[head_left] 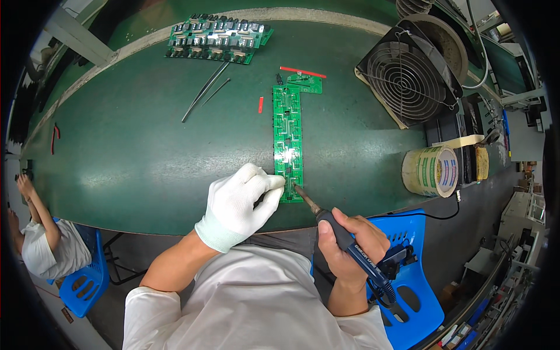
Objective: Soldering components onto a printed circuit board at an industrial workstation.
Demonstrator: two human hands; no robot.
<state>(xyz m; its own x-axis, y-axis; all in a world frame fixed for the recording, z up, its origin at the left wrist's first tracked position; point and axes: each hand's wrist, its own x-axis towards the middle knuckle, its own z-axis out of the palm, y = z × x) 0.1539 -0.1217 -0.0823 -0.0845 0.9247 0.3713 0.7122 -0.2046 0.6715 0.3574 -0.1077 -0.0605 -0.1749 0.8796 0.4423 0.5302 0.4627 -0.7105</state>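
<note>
A long narrow green circuit board [287,131] lies lengthwise away from me on the green table. My left hand [241,201], in a white knit glove, has thumb and forefinger pinched together at the left edge of the board's near end. Whatever lies between those fingertips is too small to make out. My bare right hand [356,242] grips a dark-handled soldering iron [344,236]. The iron's tip meets the near end of the board, just right of the gloved fingers. A smaller green board [312,85] sits at the strip's far end, beside a red stick [303,72].
Populated circuit boards [216,39] are stacked at the far side, with tweezers [205,92] before them. At right stand a black fan [406,76] and a roll of tape [430,171]. A blue chair [408,280] is beside me; a co-worker [49,239] sits far left.
</note>
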